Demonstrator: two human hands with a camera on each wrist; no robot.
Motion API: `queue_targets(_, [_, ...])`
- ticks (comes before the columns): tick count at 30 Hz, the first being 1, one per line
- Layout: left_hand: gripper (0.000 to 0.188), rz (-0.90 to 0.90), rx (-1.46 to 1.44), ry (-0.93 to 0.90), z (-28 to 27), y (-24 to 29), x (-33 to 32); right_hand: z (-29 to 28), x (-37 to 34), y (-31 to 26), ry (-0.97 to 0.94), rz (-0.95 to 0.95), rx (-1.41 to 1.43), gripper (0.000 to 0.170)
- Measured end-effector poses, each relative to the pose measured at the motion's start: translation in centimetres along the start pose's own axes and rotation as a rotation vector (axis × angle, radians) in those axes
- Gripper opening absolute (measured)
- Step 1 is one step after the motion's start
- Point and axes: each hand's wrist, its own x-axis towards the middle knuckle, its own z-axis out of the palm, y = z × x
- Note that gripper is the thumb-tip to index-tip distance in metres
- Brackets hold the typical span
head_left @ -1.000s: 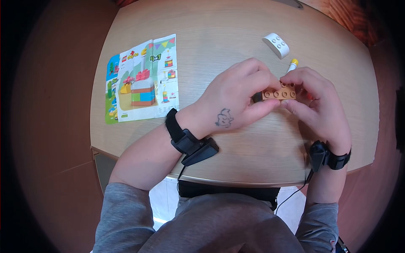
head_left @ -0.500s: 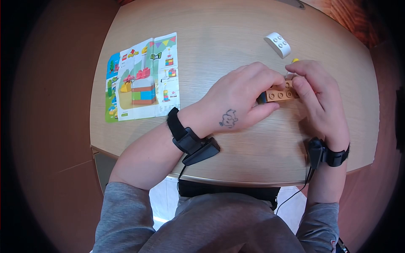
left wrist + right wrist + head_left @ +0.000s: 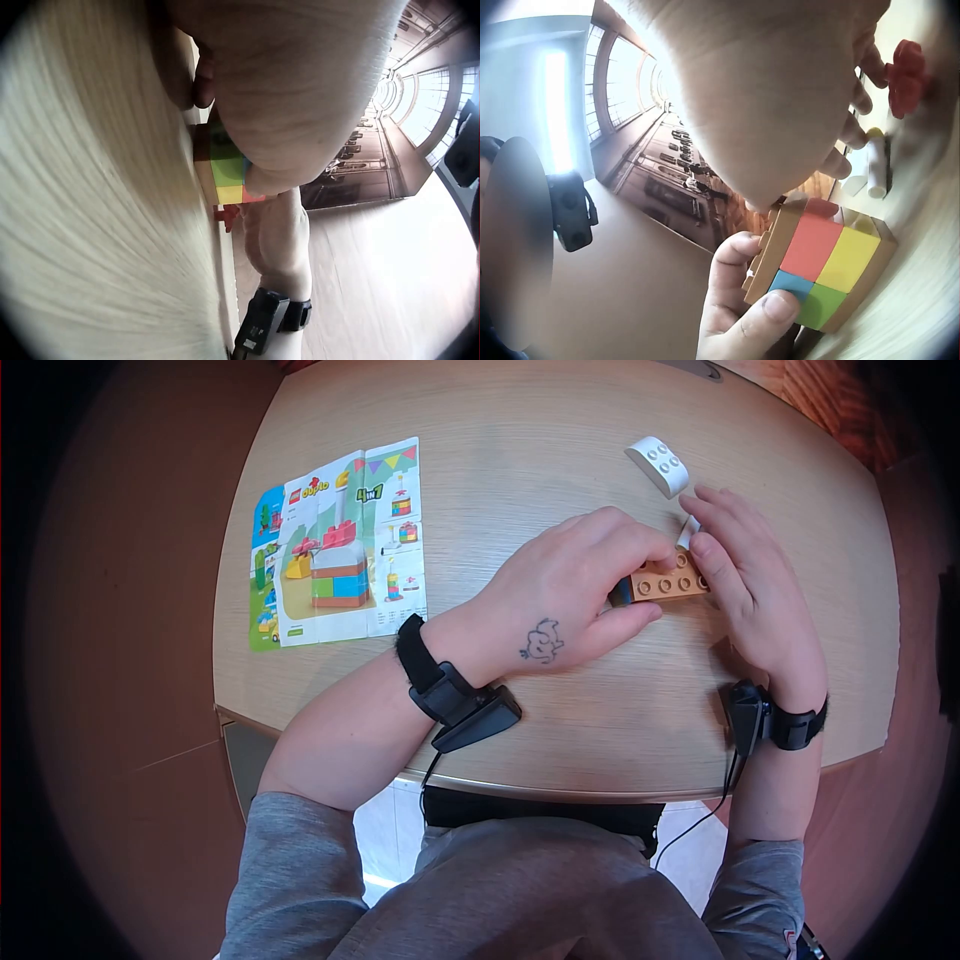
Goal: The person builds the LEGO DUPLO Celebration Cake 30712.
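In the head view the left hand point(image 3: 590, 585) grips a block stack by its left part, with fingers over its top and thumb at the near side. An orange-brown studded brick point(image 3: 668, 585) tops the stack. The right wrist view shows red, yellow, blue and green faces on the stack point(image 3: 814, 251) between two orange-brown layers, with the left thumb point(image 3: 769, 319) on the blue face. At the stack's right end is the right hand point(image 3: 755, 585), fingers extended and not curled round it; whether it touches the stack is unclear.
Beyond the hands lie a white curved brick point(image 3: 658, 467) and a white candle piece point(image 3: 688, 532), its yellow tip visible in the right wrist view. A red piece point(image 3: 907, 79) rests near the right fingers. A printed leaflet point(image 3: 345, 545) lies at the left.
The right hand has let go of the orange-brown brick, its fingers straightening and reaching farther forward over the candle's yellow tip. The stack has shifted slightly, still in the left hand.
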Motion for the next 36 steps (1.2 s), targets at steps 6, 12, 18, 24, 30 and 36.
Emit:
queue_targets(6, [0.034, -0.001, 0.007, -0.003, -0.1, 0.1, 0.0, 0.4, -0.3, 0.1, 0.048, 0.067, 0.173, 0.049])
queue_targets(12, [0.035, -0.013, 0.005, -0.011, -0.1, 0.1, 0.0, -0.5, 0.0, -0.9, -0.008, 0.104, 0.072, 0.045])
queue_targets(18, [0.036, -0.009, 0.011, -0.01, 0.0, 0.0, 0.0, -0.3, -0.1, -0.5, 0.016, 0.175, 0.121, 0.034])
queue_targets(24, [0.035, -0.016, 0.007, -0.006, 0.0, 0.0, -0.1, -0.2, 0.0, -0.3, -0.008, 0.115, -0.067, 0.019])
queue_targets(30, [0.035, -0.017, 0.008, -0.007, 0.0, 0.0, -0.1, -0.2, 0.0, -0.2, -0.019, 0.15, -0.054, 0.022])
queue_targets(36, [0.036, -0.018, 0.005, -0.009, 0.0, 0.1, -0.1, -0.1, -0.1, 0.1, -0.034, 0.149, -0.073, 0.026])
